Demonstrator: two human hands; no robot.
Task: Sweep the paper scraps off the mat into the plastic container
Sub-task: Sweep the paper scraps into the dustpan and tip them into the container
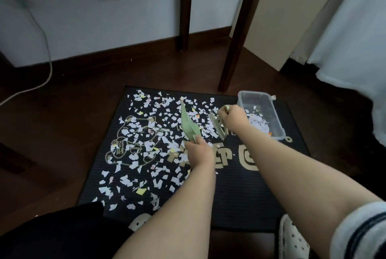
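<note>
A person is crouching over a black ribbed floor mat with gold print that is lying on a dark wooden floor. White and coloured paper scraps are covering the mat's left and far parts. The left hand is gripping the handle of a pale green plastic dustpan, fingers curled round it, and the pan is standing edge-on among the scraps near the mat's middle. Just to the right, the right hand is clenching the top of a small pale green plastic sweeping tool, which is hanging down towards the mat beside the container. The clear rectangular plastic container is sitting on the mat's far right corner, with a heap of scraps lying inside it. Two dark wooden table legs are rising beyond the mat, and a white cable is trailing down the far left wall.
</note>
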